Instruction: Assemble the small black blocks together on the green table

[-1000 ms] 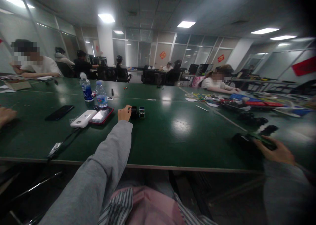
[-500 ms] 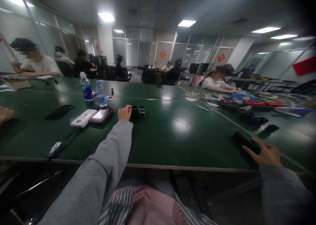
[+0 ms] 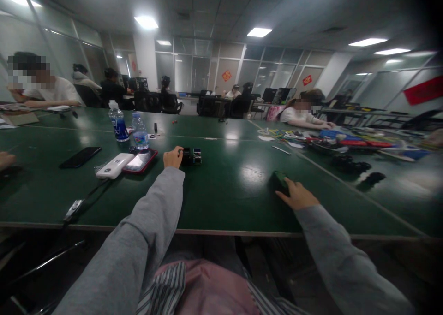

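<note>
Out in the middle of the green bench [image 3: 224,190], a small black gadget [image 3: 193,156] sits flat on the surface. The person's left hand [image 3: 173,157] is right up against its left end, fingers curled in and pinched onto it, with the grey-sleeved arm stretched a long way forward. Nearer the front edge and off to the right, the right hand [image 3: 297,196] lies over a dark green block [image 3: 278,179] that also rests on the bench. The fingers are draped across the top, but you can't tell if they're actually clamped on it or just resting there. The two hands are well apart. Just left of the left hand there's a red phone [image 3: 140,161] face up, touching or nearly touching a white power bank [image 3: 111,166]. A dark cable [image 3: 81,200] runs from there toward the front edge. Further left a black phone [image 3: 80,157] lies by itself. Behind the phones stand a blue-labelled bottle [image 3: 117,123] and a smaller bottle [image 3: 139,133], both upright and close together. A co-worker's hand [image 3: 5,159] pokes in at the far left edge. Over on the right side there's a jumble of colourful parts [image 3: 346,143], too blurry to make out.
</note>
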### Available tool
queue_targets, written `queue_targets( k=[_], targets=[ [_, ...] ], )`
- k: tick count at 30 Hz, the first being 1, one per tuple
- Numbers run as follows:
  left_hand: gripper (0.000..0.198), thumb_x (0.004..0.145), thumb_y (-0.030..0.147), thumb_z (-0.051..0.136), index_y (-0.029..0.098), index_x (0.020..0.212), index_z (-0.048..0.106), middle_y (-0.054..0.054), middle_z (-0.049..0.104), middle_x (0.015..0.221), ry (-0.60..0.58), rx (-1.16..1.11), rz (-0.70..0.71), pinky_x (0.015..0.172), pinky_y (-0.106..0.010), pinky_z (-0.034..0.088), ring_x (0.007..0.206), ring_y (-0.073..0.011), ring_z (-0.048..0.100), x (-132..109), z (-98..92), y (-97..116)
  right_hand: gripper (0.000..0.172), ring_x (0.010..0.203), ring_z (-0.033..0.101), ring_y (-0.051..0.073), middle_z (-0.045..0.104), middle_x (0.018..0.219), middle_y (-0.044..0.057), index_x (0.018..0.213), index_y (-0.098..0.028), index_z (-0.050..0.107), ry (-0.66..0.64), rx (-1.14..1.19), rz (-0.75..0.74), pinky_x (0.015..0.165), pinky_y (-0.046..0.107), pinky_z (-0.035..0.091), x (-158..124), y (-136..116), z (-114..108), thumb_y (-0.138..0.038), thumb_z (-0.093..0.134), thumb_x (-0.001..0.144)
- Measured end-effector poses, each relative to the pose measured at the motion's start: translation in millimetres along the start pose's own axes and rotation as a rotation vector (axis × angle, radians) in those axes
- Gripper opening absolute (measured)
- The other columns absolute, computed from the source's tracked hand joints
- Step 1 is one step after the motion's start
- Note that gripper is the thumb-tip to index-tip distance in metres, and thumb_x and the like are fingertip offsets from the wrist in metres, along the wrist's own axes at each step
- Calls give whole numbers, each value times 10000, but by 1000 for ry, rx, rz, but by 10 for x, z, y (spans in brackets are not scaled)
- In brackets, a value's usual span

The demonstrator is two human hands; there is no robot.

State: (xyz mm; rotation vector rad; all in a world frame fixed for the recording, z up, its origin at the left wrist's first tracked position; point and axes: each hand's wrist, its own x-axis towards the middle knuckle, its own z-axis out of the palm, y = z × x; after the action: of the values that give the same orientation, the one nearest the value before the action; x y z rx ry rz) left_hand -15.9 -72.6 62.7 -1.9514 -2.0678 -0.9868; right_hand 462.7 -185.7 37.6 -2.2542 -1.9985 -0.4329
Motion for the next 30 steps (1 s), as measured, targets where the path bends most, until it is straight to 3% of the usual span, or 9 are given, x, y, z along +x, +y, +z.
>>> queue_targets(
  k=[6, 11, 14, 20, 25, 30],
  targets=[
    [273, 884, 332, 418, 277, 1096, 582, -7, 668, 763, -10, -24, 0, 793, -298, 389, 810, -187, 621, 3, -13, 15, 665, 994, 542, 233, 515, 1121, 156, 1358, -155, 320, 4, 160, -336, 831, 323, 422, 320, -1646, -232, -549, 441, 835],
    [263, 882, 326, 430, 274, 1091, 581, -4, 661, 748, 5, -47, 13, 791, -298, 390, 798, -184, 617, 7, 19, 2, 669, 1029, 501, 250, 500, 1122, 166, 1336, -122, 338, 142, 268, -323, 855, 351, 412, 755, -2488, -132, -558, 433, 837],
    [252, 878, 327, 439, 279, 1080, 582, 0, 655, 748, 16, -80, 26, 778, -304, 395, 787, -188, 611, 20, 77, -32, 651, 1023, 486, 257, 494, 1122, 179, 1336, -102, 334, 215, 341, -272, 843, 375, 416, 924, -2684, -23, -535, 408, 855],
    [231, 866, 297, 460, 255, 1052, 591, -23, 636, 858, 58, -182, 74, 760, -296, 419, 808, -178, 588, 66, 215, -107, 559, 1181, 374, 295, 401, 1283, 190, 1382, -145, 286, 409, 454, -266, 919, 450, 368, 892, -2685, -14, -440, 320, 908],
    [228, 832, 270, 512, 224, 1034, 607, -56, 588, 1000, 91, -310, 119, 832, -302, 436, 909, -175, 568, 118, 363, -163, 450, 1295, 285, 229, 350, 1387, 106, 1362, -201, 343, 453, 502, -443, 1035, 420, 292, 774, -2780, -105, -317, 253, 936],
    [268, 806, 293, 553, 196, 1048, 614, -72, 563, 1064, 37, -445, 106, 923, -333, 424, 974, -178, 562, 188, 570, -245, 467, 1330, 271, 189, 341, 1424, 73, 1369, -195, 342, 349, 501, -720, 1090, 392, 249, 772, -2872, -38, -329, 323, 923]
  ],
)
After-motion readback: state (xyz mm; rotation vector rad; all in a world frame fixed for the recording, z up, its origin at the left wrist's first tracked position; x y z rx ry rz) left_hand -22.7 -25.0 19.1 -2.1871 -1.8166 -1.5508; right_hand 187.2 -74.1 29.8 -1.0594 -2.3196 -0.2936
